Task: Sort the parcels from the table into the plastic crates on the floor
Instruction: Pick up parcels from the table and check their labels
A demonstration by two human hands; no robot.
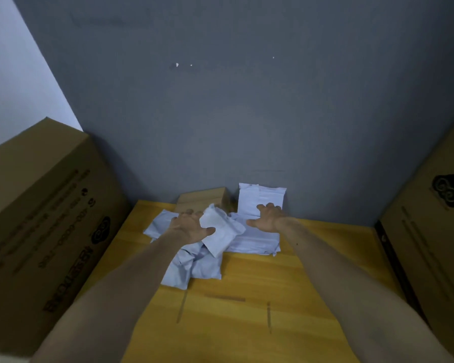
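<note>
A heap of white plastic mailer parcels (194,263) lies on the yellow wooden table (247,310), against the grey wall. My left hand (188,226) reaches over the heap, its thumb against a small white parcel (222,233) that tilts up beside it. My right hand (269,217) is spread with fingers extended over a flat white parcel (254,239), in front of a white mailer (252,197) leaning upright on the wall. A small brown cardboard box (202,199) sits behind the heap. The crates are not in view.
A large cardboard carton (45,218) stands at the table's left side, and another (435,218) at its right. The grey wall (220,113) closes the back. The table's near half shows bare wood.
</note>
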